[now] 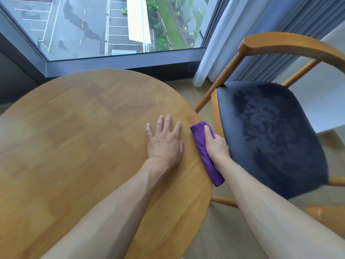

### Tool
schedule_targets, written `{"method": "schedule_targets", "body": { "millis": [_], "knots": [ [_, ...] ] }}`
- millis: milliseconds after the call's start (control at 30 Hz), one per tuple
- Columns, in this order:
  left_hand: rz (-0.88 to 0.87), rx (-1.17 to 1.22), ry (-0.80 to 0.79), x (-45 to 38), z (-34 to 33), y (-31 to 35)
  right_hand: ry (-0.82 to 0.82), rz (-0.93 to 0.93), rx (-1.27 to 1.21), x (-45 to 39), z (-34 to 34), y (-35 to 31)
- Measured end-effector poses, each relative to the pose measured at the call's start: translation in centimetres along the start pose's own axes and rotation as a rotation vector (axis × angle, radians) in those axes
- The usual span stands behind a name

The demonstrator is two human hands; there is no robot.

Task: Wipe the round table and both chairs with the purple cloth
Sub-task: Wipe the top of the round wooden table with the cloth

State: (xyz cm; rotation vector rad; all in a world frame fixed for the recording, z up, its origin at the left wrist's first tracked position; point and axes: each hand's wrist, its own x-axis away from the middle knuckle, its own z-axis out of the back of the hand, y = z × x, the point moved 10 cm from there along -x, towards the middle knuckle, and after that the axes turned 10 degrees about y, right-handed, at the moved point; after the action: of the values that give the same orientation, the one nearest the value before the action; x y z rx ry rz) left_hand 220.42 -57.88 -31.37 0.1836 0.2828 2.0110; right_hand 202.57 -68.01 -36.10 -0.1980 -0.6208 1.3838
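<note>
From the head view, my left hand point(164, 144) lies flat on the round table point(78, 146), palm down, fingers straight and slightly spread, holding nothing, close to the table's right edge. My right hand point(214, 144) grips the purple cloth point(200, 144), which is folded into a long pad and pressed against that right edge of the table; my thumb lies along the top of the cloth and the other fingers curl round its far side, out of sight. The cloth runs along the rim, just beside my left hand but not touching it. To the right stands 1 chair point(270, 131) with a dark padded seat and a curved wooden back, its seat just beside the table's edge. Beyond the table are a window point(112, 28) and a pale curtain point(214, 53).
</note>
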Motion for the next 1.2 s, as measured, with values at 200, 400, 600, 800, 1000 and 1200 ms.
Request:
{"method": "schedule_targets", "body": {
  "millis": [200,400,600,800,1000,1200],
  "knots": [
    [-0.057,0.002,0.028,7.5,0.5,0.2,0.144,-0.244,-0.066,7.3,1.3,6.1],
    [-0.062,0.03,-0.011,15.6,1.2,-1.6,0.217,-0.564,-0.227,17.3,-0.1,11.7],
    [-0.085,0.039,-0.042,21.7,2.1,-3.3,0.315,-0.798,-0.449,27.2,-2.4,13.3],
    [-0.103,0.162,-0.032,25.0,3.6,-6.3,0.313,-0.954,-0.601,34.0,-5.0,12.2],
    [-0.029,0.292,-0.04,28.4,5.1,-9.6,0.292,-1.072,-0.714,39.4,-7.2,10.3],
    [0.082,0.39,0.039,31.7,6.9,-12.3,0.256,-1.167,-0.788,42.8,-8.4,8.8]
  ]
}}
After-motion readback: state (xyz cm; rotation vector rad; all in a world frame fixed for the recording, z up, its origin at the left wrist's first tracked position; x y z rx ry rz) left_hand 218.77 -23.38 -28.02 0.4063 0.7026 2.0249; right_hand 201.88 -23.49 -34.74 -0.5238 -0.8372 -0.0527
